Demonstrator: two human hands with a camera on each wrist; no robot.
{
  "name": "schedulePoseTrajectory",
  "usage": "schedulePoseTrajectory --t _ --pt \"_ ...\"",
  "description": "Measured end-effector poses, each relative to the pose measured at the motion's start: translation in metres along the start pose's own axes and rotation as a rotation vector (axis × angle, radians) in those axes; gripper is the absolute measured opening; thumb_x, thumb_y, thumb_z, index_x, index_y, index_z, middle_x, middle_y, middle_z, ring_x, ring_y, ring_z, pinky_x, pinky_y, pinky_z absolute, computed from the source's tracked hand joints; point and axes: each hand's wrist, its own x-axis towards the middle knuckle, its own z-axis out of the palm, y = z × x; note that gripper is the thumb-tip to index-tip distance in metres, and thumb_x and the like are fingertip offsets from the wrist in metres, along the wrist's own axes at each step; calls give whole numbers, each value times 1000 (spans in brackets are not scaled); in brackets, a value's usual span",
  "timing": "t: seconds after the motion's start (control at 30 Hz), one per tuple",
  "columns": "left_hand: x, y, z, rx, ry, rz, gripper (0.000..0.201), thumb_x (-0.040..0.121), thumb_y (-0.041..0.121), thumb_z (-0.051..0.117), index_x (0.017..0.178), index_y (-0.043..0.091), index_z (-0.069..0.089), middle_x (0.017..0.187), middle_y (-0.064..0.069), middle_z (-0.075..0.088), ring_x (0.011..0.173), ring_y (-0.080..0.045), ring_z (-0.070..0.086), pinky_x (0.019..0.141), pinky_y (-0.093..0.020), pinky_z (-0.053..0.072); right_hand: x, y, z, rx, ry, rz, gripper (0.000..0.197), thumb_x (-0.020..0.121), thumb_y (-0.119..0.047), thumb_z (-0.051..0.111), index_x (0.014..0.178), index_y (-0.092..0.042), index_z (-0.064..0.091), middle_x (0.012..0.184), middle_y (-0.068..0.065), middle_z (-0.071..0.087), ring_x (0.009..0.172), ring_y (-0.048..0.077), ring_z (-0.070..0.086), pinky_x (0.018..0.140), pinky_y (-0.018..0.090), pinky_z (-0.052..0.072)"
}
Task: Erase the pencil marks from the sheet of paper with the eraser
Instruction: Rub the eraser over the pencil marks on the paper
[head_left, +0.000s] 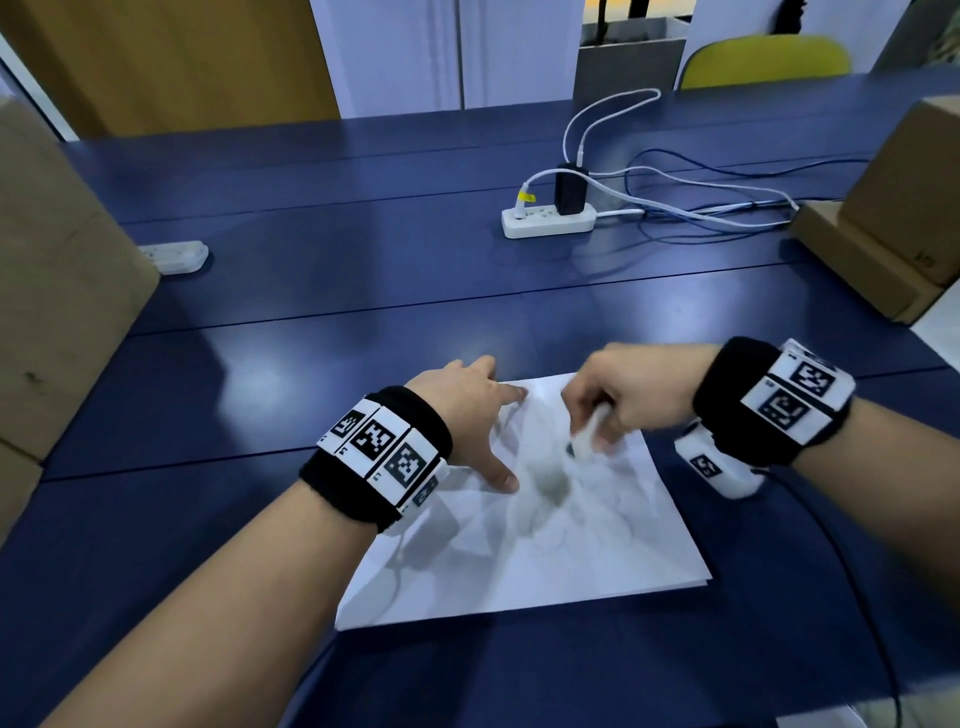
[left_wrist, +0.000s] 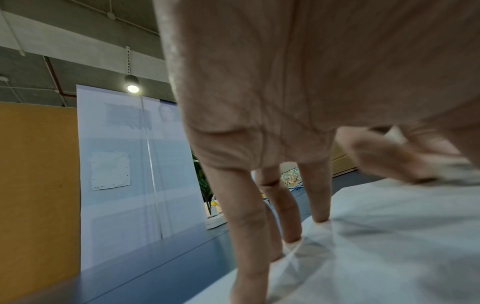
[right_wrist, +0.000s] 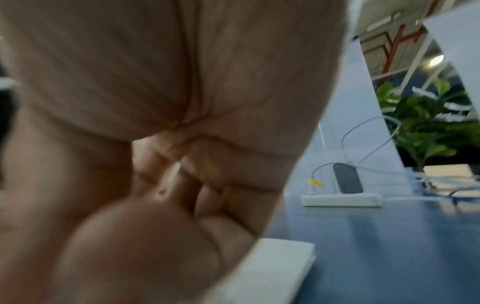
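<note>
While the left hand (head_left: 470, 410) presses flat-fingered on the sheet (head_left: 545, 545), right fingers (head_left: 589, 402) pinch the eraser (head_left: 587, 434) over the blue table (head_left: 363, 270).

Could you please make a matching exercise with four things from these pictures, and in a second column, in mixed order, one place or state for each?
Column 1:
1. eraser
2. left hand
3. sheet of paper
4. black adapter

Column 2:
A. plugged into the white power strip
B. lying on the blue table, near edge
C. held in the right hand, tip down on the page
D. fingers spread, pressing the page's left part

Pairs: 1-C, 2-D, 3-B, 4-A
</note>
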Motion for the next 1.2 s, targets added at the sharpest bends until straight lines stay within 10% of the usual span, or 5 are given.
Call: schedulePoseTrajectory --t 0.47,0.67,0.87,1.07,1.2 --pt "0 1 -1 9 -9 0 111 58 74 75 150 42 23 125 2 38 115 -24 43 79 -39 48 -7 -2 5 -25 -97 5 17 73 -16 79 80 -29 69 73 -13 71 75 5 64 75 32 54" --pt "0 3 -4 17 -25 -8 108 57 74 74 148 42 27 122 2 37 110 -24 43 82 -41 50 10 7 -9 -96 276 131 9 82 -22 68 91 -24 66 89 -2 68 94 25 61 80 38 54" --pt "1 9 -3 47 -16 -21 101 63 81 63 148 39 29 126 1 38 113 -25 43 76 -37 47 -7 -7 5 -17 -30 8 18 75 -23 80 80 -34 66 76 -7 67 73 5 59 74 32 51" --pt "1 11 -3 45 5 -30 99 63 81 63 146 38 31 122 2 38 109 -24 43 69 -35 41 10 4 -10 -87 286 85 11 83 -16 68 89 -24 66 85 -9 67 91 19 62 74 31 50" --pt "2 11 -3 42 -2 -31 98 64 80 63 147 39 31 124 2 38 111 -24 43 72 -35 44 -5 0 0 -18 24 8 17 78 -20 79 81 -31 67 68 -17 64 74 1 60 71 26 48"
